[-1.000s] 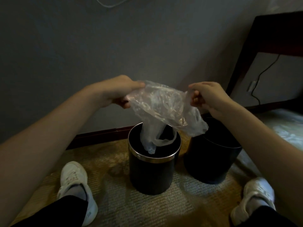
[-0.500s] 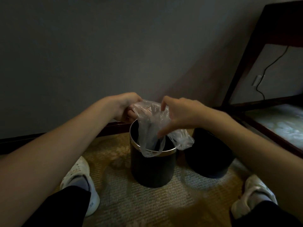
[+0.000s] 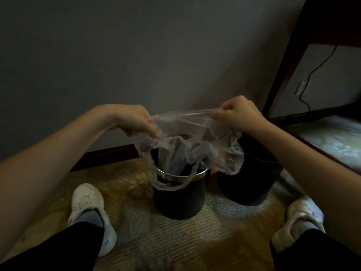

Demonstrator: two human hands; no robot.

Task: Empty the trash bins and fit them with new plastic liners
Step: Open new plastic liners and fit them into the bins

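You held a thin, clear, crinkled plastic liner (image 3: 187,137) stretched open just above the black cylindrical bin with the silver metal rim (image 3: 178,200). Your left hand (image 3: 136,122) was above the bin's left edge, its fingers curled down and pinching a bunched piece of the liner's mouth, the film trailing out from under the fingertips. Your right hand (image 3: 237,114) was above and to the right of the bin, closed into a loose fist, with the thumb and fingers pinching the other side of the mouth. Between the two grips the top edge of the liner ran as a taut, thin band.

Below that band the liner sagged. Its middle hung down inside the bin, and one handle loop draped over the front of the rim and lay against the bin's outer wall. A loose fold billowed past the bin's right side, in front of the plain black round bin (image 3: 252,180) that stood just beside it.

Both bins stood on patterned tan and grey carpet (image 3: 166,241). Your white sneakers (image 3: 88,208) sat on either side of the rimmed bin, nearer to you. A dark wooden furniture frame (image 3: 289,61) rose behind and to the right of it.
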